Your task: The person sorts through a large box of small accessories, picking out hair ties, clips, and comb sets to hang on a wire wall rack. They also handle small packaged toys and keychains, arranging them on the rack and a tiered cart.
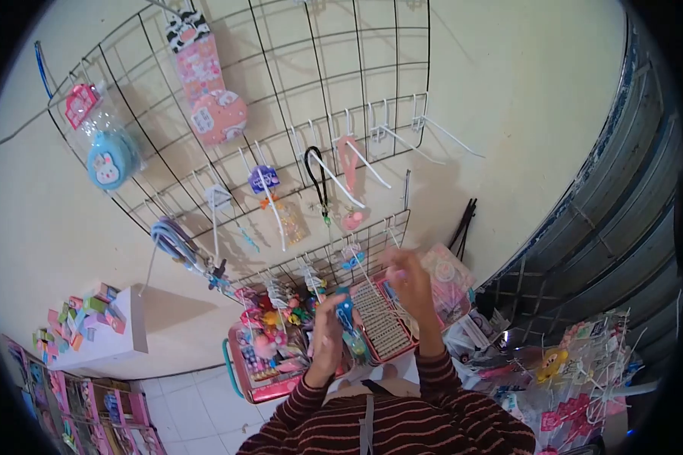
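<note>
Two hands (328,334) before a wire rack (319,98), hanging trinkets (279,307) (one blue pouch (111,161)), pink basket (281,388)

Dark maroon striped long sleeves, matching striped top, seemingly a grey strap

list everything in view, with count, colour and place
wire grids: at least two, black, wall
hooks: many, white, on grids
bunny case: one, blue, upper left
round item: one, pink, upper grid
looped strap: one, black, mid grid
shelf: one, white, lower left
small boxes: several, mixed, on shelf
basket: one, pinkish red, below grids
shutter: one, grey, right
left hand, right hand: bare, lower centre
</note>
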`<state>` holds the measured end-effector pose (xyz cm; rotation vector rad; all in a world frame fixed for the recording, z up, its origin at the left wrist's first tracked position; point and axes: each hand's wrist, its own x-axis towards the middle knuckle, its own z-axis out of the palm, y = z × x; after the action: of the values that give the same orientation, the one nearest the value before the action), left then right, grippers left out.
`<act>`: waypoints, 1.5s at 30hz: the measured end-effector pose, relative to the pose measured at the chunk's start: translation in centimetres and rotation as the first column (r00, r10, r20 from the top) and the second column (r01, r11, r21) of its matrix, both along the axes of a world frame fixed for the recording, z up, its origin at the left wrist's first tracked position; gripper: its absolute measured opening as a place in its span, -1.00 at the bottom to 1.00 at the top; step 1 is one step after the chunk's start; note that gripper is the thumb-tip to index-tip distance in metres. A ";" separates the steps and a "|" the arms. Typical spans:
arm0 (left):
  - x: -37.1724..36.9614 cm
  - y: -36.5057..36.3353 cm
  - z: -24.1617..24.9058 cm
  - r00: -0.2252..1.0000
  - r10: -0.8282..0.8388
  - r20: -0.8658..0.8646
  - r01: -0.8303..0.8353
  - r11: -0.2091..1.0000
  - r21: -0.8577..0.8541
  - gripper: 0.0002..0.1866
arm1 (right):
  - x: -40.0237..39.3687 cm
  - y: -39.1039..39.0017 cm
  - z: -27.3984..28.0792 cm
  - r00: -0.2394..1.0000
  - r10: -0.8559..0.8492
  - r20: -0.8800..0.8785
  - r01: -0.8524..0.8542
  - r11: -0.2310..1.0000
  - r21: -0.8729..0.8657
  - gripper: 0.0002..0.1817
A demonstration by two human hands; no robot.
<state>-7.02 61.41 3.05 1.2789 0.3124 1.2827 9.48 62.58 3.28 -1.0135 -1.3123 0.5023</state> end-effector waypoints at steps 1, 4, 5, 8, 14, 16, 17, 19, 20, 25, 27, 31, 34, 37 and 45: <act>0.5 0.3 0.4 1.000 0.003 -0.018 -0.002 1.000 0.026 -0.34 | -0.2 -1.5 0.0 0.990 0.091 0.110 -0.092 0.996 -0.001 -0.69; 2.0 1.1 0.7 0.998 0.010 -0.067 -0.005 0.997 0.073 -0.32 | -1.7 -4.0 -1.0 0.952 0.211 0.222 -0.191 0.976 -0.109 -0.69; 2.5 1.3 0.8 0.998 -0.001 -0.070 0.008 0.995 0.095 -0.31 | -1.9 -4.2 -1.6 0.953 0.207 0.220 -0.185 0.976 -0.116 -0.69; 3.2 1.2 0.7 0.993 -0.090 -0.074 0.098 0.989 0.109 -0.27 | -2.1 -4.1 -2.6 0.944 0.164 0.286 -0.136 0.984 -0.117 -0.70; 3.9 1.0 2.5 0.981 -0.058 -0.186 0.106 0.961 0.257 -0.24 | -1.9 -4.2 -2.4 0.968 -0.043 0.246 0.060 0.996 -0.063 -0.80; 3.1 0.8 2.8 0.967 0.065 -0.247 0.025 0.939 0.343 -0.24 | -1.5 -4.2 -0.6 0.954 -0.183 0.236 0.190 0.982 -0.004 -0.83; 3.4 1.1 1.6 0.982 0.091 -0.167 -0.026 0.934 0.356 -0.24 | -1.3 -4.2 -0.4 0.941 -0.229 0.249 0.257 0.963 -0.083 -0.85; 2.7 0.9 1.5 0.982 0.106 -0.154 -0.049 0.939 0.339 -0.25 | -0.5 -2.8 1.4 0.929 -0.263 0.261 0.271 0.963 0.003 -0.85; 2.3 0.7 1.3 0.983 0.108 -0.147 -0.057 0.948 0.313 -0.26 | -0.1 -2.0 2.2 0.914 -0.306 0.266 0.296 0.952 0.079 -0.85; 0.7 0.1 0.1 0.970 0.190 -0.151 -0.146 0.954 0.263 -0.30 | 0.7 1.0 4.3 0.867 -0.403 0.292 0.359 0.913 0.195 -0.86; -0.1 -0.1 -0.6 0.962 0.239 -0.135 -0.203 0.950 0.237 -0.32 | 0.6 1.7 4.5 0.872 -0.408 0.270 0.357 0.908 0.219 -0.86; -1.4 -0.4 -1.4 0.946 0.299 -0.124 -0.267 0.937 0.223 -0.36 | 0.4 2.1 4.8 0.843 -0.476 0.249 0.414 0.871 0.263 -0.88; -2.0 -0.4 -1.2 0.937 0.331 -0.115 -0.305 0.931 0.200 -0.37 | 0.1 1.9 4.9 0.835 -0.505 0.218 0.431 0.847 0.311 -0.88; -2.5 -0.3 -1.4 0.931 0.348 -0.114 -0.326 0.929 0.172 -0.36 | -0.1 2.2 5.0 0.831 -0.516 0.206 0.451 0.843 0.292 -0.88; -3.2 0.2 -1.9 0.937 0.330 -0.111 -0.314 0.939 0.139 -0.36 | -0.4 2.4 4.9 0.811 -0.561 0.163 0.503 0.812 0.295 -0.88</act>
<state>-10.23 61.66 1.14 1.4610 0.5676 1.5136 9.04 65.00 8.23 -1.2073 -1.1889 -0.2208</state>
